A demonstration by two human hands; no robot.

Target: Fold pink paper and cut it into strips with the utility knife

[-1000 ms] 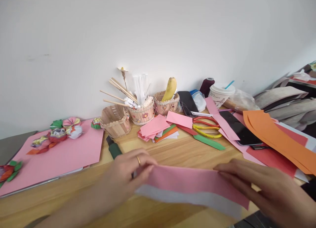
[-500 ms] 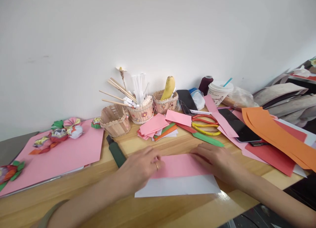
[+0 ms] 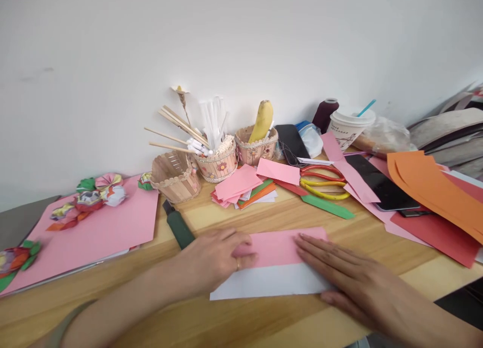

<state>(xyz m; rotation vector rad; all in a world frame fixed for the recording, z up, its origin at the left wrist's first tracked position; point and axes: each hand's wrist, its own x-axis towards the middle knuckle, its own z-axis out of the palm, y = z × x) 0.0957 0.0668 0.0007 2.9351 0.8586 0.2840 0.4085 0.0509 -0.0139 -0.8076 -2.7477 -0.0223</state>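
Observation:
A sheet of paper [image 3: 271, 280] lies on the wooden table, its far part folded over so that a pink strip shows above a white one. At its left end, my left hand [image 3: 222, 255] has its fingers bent, thumb and forefinger pressing on the pink strip; the rest of the fingers are curled. My right hand [image 3: 347, 275] lies flat over the right end, fingers stretched out across the fold and the thumb apart at the near edge. A dark green tube [image 3: 180, 230] is just beyond my left hand.
Scissors [image 3: 324, 182], a green paper strip [image 3: 328, 206] and small paper pieces [image 3: 239, 182] lie beyond the sheet. Baskets [image 3: 219, 167] stand at the wall. Paper flowers rest on pink card [image 3: 124, 220] at left; a phone [image 3: 377, 182], orange paper [image 3: 433, 187] and a cup [image 3: 345, 129] are at right.
My right hand has moved from the sheet's far right corner towards me and flattened over its right end. My left hand stays at the left end. The view has shifted slightly.

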